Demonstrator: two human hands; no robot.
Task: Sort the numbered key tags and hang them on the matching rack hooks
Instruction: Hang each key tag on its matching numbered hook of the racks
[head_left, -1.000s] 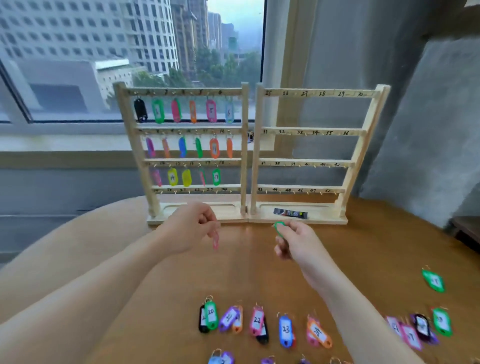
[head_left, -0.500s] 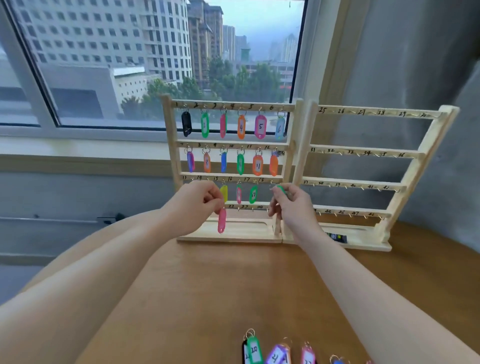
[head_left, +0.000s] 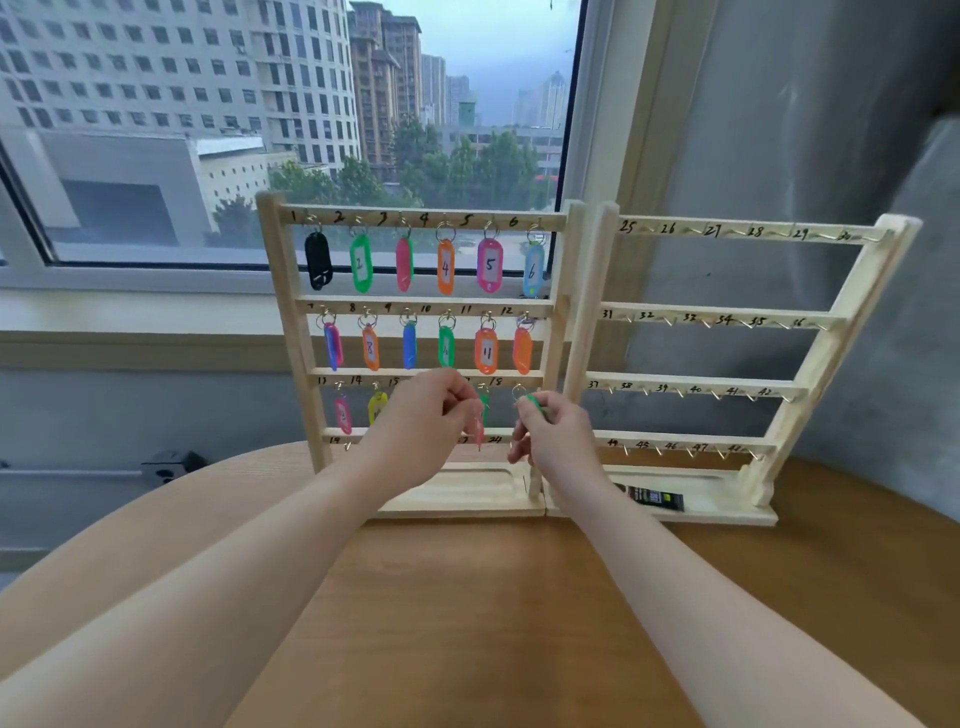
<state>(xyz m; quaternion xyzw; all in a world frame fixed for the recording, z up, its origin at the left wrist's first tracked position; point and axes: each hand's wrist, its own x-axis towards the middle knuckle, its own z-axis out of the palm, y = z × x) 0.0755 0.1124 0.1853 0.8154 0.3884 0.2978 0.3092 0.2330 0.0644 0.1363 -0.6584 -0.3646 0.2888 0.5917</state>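
Observation:
Two wooden racks stand side by side at the table's back: the left rack (head_left: 426, 222) with numbered rows carries several coloured tags on its top two rows and a few on the third. The right rack (head_left: 717, 317) has bare hooks. My left hand (head_left: 421, 421) pinches a pink tag (head_left: 478, 431) that hangs down in front of the third row. My right hand (head_left: 553, 436) pinches a green tag (head_left: 534, 401), its ring up at the hook under number 18. Part of the third row is hidden behind my hands.
A small black label (head_left: 655, 500) lies on the right rack's base tray. The round wooden table (head_left: 467, 623) stretches toward me. A window sill and a grey wall stand right behind the racks.
Both hands have moved up and closer to the left rack's third row. The green tag has risen to the hook at 18. The view has shifted nearer; the loose tags have left the frame.

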